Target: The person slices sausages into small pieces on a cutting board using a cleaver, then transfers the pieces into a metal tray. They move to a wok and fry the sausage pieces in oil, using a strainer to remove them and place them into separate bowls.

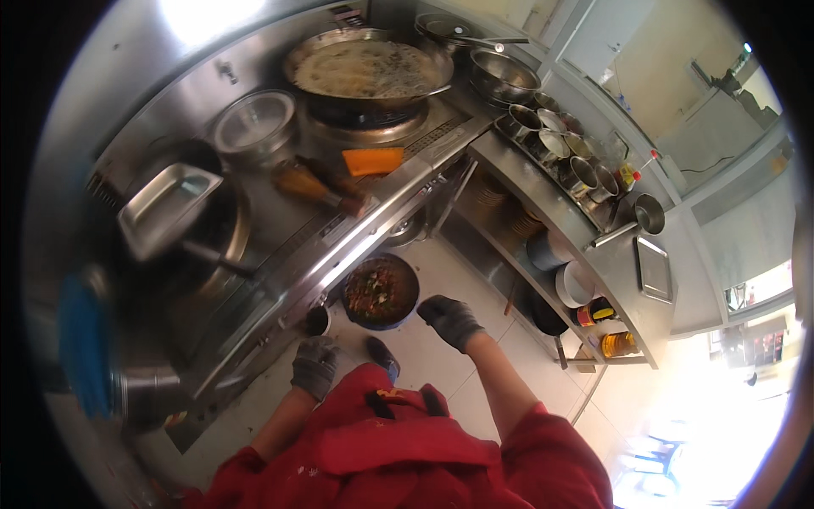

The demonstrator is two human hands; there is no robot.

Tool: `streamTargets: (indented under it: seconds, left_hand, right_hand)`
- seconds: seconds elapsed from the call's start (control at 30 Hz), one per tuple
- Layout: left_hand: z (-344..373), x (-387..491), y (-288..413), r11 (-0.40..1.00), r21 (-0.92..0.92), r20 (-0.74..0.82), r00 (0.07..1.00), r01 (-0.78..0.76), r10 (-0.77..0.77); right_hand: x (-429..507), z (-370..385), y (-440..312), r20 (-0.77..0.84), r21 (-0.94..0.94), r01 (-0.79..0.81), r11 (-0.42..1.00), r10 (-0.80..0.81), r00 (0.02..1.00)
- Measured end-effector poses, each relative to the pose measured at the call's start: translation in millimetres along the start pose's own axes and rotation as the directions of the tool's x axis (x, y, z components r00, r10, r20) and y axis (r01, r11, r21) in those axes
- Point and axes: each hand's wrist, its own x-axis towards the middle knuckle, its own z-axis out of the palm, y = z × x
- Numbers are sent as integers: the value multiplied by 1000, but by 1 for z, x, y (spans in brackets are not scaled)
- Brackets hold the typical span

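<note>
Both my hands wear grey gloves. My left hand (315,368) is curled, its back towards me, just below a small dark-filled container (318,320) by the stove front. My right hand (450,320) has bent fingers and hovers just right of a round bucket (414,304). I see nothing held in either hand, but both palms are hidden. The bucket appears to stand on the floor, below the stove edge, with a reddish-brown food mix (375,289) with green bits in it. A dark shoe (383,356) shows between my hands.
A large wok (443,75) of foamy liquid sits on the stove (305,248). An orange scraper (373,161), a brush (299,181) and a steel pan (168,207) lie nearer. At right, a steel shelf unit (540,197) carries several metal pots (582,175) and a tray (653,268).
</note>
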Motion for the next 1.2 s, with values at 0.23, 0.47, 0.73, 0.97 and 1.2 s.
streamTargets:
  seconds: [0.23, 0.47, 0.73, 0.97, 1.2]
  left_hand:
    - [25, 83, 0, 947, -77, -15, 950, 311, -313]
    - [20, 85, -12, 754, 248, 47, 770, 608, -637]
    - [71, 106, 53, 378, 217, 28, 381, 900, -924]
    - [131, 152, 82, 429, 165, 91, 420, 888, -903]
    - [149, 175, 52, 532, 173, 132, 516, 829, -847]
  right_hand:
    - [218, 8, 143, -115, 120, -171, 978, 185, 976]
    - [466, -73, 247, -372, -130, -194, 972, 133, 919]
    - [572, -69, 315, 93, -535, -67, 842, 138, 986]
    - [560, -51, 350, 122, -375, 28, 926, 20, 992]
    - [424, -152, 267, 441, 114, -277, 954, 201, 874]
